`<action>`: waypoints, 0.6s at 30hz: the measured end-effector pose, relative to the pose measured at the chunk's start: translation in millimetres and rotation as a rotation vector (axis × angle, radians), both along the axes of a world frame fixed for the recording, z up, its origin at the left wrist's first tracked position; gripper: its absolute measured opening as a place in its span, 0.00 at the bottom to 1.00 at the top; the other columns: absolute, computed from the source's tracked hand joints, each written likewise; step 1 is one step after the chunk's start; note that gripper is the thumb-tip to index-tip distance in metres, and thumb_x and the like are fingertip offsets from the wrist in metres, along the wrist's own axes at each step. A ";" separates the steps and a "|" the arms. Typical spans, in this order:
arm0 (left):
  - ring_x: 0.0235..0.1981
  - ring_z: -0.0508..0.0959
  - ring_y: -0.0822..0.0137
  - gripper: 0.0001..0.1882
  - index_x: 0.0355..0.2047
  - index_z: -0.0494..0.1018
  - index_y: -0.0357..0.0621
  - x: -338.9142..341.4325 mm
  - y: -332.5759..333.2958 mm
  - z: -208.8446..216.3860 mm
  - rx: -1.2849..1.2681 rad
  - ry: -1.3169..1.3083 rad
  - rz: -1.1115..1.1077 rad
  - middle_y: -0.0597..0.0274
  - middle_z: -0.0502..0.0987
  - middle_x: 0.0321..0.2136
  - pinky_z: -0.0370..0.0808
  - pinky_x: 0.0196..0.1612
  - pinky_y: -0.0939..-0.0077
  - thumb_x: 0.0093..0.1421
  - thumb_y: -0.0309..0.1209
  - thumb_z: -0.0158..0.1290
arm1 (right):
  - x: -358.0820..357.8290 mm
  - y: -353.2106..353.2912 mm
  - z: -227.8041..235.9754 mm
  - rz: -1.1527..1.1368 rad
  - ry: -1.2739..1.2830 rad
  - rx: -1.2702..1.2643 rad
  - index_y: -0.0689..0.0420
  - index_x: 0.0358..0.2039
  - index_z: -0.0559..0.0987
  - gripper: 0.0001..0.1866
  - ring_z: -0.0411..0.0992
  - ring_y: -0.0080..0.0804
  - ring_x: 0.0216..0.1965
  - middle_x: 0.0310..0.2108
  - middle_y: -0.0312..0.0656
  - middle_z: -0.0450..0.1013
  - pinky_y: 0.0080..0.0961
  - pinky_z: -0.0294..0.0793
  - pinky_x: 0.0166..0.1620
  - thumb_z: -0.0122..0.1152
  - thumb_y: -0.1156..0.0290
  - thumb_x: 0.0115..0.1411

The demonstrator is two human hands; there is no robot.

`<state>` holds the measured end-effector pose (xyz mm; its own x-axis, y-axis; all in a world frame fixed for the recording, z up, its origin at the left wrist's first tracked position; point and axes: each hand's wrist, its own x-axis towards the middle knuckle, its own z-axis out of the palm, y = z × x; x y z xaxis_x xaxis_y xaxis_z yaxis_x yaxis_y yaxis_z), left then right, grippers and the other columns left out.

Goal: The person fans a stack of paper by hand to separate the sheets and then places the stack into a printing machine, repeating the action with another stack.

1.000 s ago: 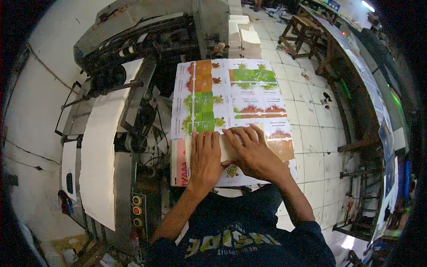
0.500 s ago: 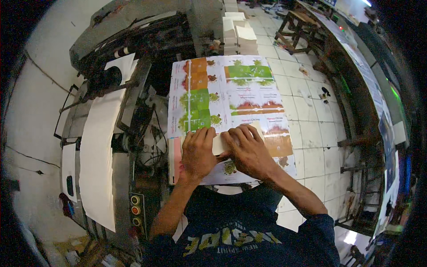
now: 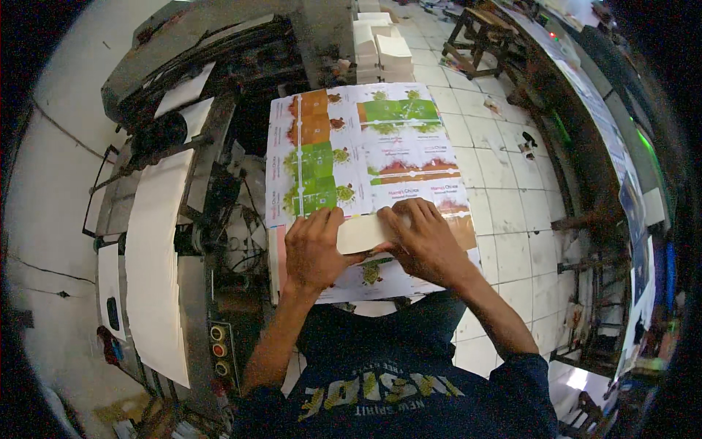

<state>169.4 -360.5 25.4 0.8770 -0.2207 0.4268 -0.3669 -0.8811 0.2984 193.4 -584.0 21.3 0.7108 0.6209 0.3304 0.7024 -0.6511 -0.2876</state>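
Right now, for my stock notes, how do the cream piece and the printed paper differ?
The cream piece is plain; the printed paper is multicoloured. The piece is small; the paper is larger. The left hand and right hand hold the piece; the paper lies beneath.

wdn stool (image 3: pixel 488 21) on tiled flr (image 3: pixel 499 208); 3 rnd btns (image 3: pixel 219 350) on ctrl panel (image 3: pixel 230 352)

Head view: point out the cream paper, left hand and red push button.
Cream paper (image 3: pixel 361 235), head view: its visible face.
Left hand (image 3: pixel 312 250), head view: back of the hand.
Red push button (image 3: pixel 219 350), head view: its cap.
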 end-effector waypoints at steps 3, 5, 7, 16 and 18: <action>0.32 0.77 0.55 0.32 0.32 0.72 0.42 -2.5 6.9 -2.8 0.008 0.010 0.014 0.58 0.75 0.29 0.71 0.36 0.61 0.38 0.52 0.72 | 9.6 -14.0 17.1 0.016 -0.078 -0.068 0.57 0.60 0.66 0.36 0.67 0.54 0.55 0.53 0.52 0.66 0.49 0.70 0.56 0.68 0.55 0.56; 0.32 0.77 0.55 0.33 0.32 0.72 0.42 -1.8 2.3 -2.8 0.040 0.003 0.021 0.57 0.75 0.29 0.71 0.36 0.61 0.38 0.54 0.71 | 7.3 -25.4 5.7 -0.002 0.033 -0.038 0.56 0.61 0.66 0.34 0.68 0.53 0.54 0.53 0.52 0.66 0.46 0.73 0.53 0.67 0.56 0.57; 0.32 0.77 0.55 0.33 0.32 0.72 0.42 -2.0 3.5 -5.2 0.026 -0.020 0.005 0.57 0.75 0.29 0.71 0.36 0.61 0.38 0.54 0.71 | 5.6 -27.3 4.5 0.000 0.150 0.035 0.52 0.61 0.67 0.31 0.72 0.50 0.50 0.52 0.52 0.66 0.41 0.81 0.43 0.64 0.59 0.59; 0.36 0.76 0.54 0.35 0.34 0.72 0.40 -10.7 5.8 0.1 0.026 -0.027 0.020 0.55 0.74 0.31 0.70 0.42 0.61 0.38 0.55 0.71 | 0.3 -31.4 -12.3 0.031 0.262 0.105 0.54 0.63 0.64 0.34 0.74 0.53 0.46 0.53 0.56 0.64 0.41 0.83 0.38 0.67 0.64 0.58; 0.37 0.75 0.53 0.36 0.34 0.72 0.39 -11.5 12.5 2.4 0.033 -0.044 0.029 0.55 0.74 0.31 0.70 0.43 0.60 0.36 0.56 0.72 | 0.2 -32.6 -14.4 0.052 0.149 0.111 0.54 0.64 0.62 0.37 0.73 0.53 0.46 0.52 0.57 0.64 0.41 0.83 0.39 0.68 0.67 0.57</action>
<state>157.9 -348.0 27.7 0.8640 -0.2102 0.4576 -0.3531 -0.9008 0.2528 193.6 -616.6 6.8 0.7247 0.6241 0.2921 0.6787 -0.5733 -0.4591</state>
